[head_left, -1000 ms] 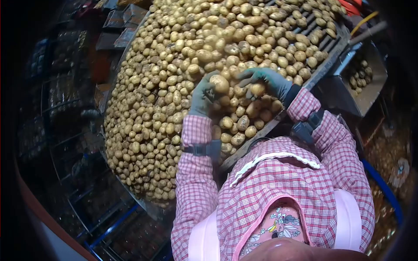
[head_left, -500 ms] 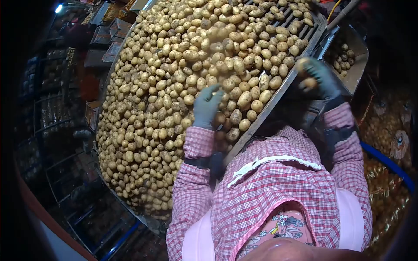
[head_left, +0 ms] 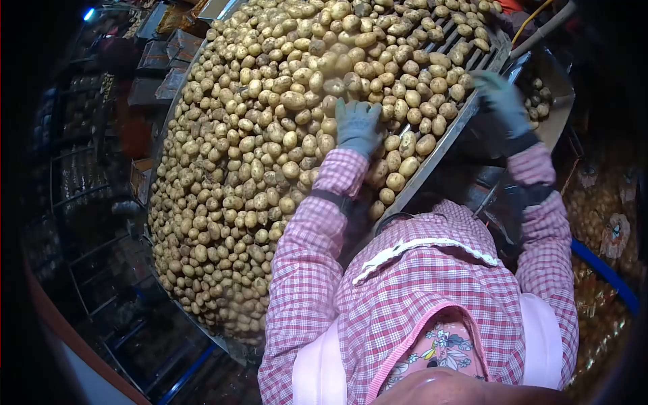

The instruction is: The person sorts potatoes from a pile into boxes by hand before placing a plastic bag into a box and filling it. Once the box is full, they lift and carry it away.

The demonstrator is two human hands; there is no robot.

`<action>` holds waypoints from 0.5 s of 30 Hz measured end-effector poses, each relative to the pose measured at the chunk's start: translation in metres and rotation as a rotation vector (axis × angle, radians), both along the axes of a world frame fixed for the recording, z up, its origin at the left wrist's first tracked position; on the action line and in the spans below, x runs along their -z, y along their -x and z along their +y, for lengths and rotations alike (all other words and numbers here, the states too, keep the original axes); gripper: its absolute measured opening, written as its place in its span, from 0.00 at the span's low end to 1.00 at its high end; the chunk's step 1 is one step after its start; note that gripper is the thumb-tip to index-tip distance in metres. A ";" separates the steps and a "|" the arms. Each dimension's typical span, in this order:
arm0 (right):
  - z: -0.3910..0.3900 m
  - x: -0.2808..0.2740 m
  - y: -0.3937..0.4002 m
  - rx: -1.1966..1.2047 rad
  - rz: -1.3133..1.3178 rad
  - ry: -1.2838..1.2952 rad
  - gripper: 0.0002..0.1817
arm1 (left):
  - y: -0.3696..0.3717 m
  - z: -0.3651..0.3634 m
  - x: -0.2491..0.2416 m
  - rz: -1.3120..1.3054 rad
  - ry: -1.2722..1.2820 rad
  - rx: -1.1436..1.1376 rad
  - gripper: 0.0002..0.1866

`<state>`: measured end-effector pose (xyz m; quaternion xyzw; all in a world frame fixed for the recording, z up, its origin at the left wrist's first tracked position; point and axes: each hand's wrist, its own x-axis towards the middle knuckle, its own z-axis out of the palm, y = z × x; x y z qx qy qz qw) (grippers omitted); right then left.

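Observation:
My left hand [head_left: 358, 127], in a grey-green work glove, lies palm down on the heap of potatoes [head_left: 256, 158]. Its fingers are a little apart and touch potatoes; none is seen gripped. Over the right rim [head_left: 451, 135] of the slatted table reaches my right hand [head_left: 501, 101], gloved alike and blurred. Its fingers stretch toward potatoes [head_left: 457, 92] at that edge, and nothing shows in them. The palms of both hands are hidden.
Bare metal slats [head_left: 449, 34] show at the upper right of the table. Outside the rim hangs a bin [head_left: 560, 125] with several potatoes inside. A pole [head_left: 543, 30] slants at the upper right, and a blue hose [head_left: 607, 273] runs at the right.
My left hand has moved up and right over the potatoes. My right hand has risen toward the rim; the potatoes it held beside the bin are no longer seen in it.

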<state>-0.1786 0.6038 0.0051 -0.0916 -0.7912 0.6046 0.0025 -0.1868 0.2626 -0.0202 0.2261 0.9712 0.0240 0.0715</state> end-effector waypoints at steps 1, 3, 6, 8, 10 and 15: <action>-0.030 0.025 0.013 -0.094 -0.124 0.172 0.18 | 0.004 -0.012 0.000 0.014 -0.184 -0.016 0.27; -0.095 0.029 0.026 -0.297 -0.159 0.007 0.22 | 0.005 -0.045 0.003 0.036 -0.545 -0.045 0.25; -0.164 0.070 0.032 -0.514 -0.096 -0.119 0.27 | -0.016 -0.082 -0.046 -0.409 -1.416 -0.660 0.27; -0.186 0.090 0.030 -0.556 -0.058 -0.459 0.25 | -0.022 -0.123 -0.063 -0.556 -1.857 -0.856 0.26; -0.187 0.083 0.041 -0.560 -0.164 -0.375 0.20 | -0.029 -0.147 -0.072 -0.479 -1.986 -1.070 0.21; -0.143 0.087 0.060 -0.321 -0.480 0.721 0.11 | -0.010 -0.133 -0.082 -0.491 -1.406 -0.949 0.13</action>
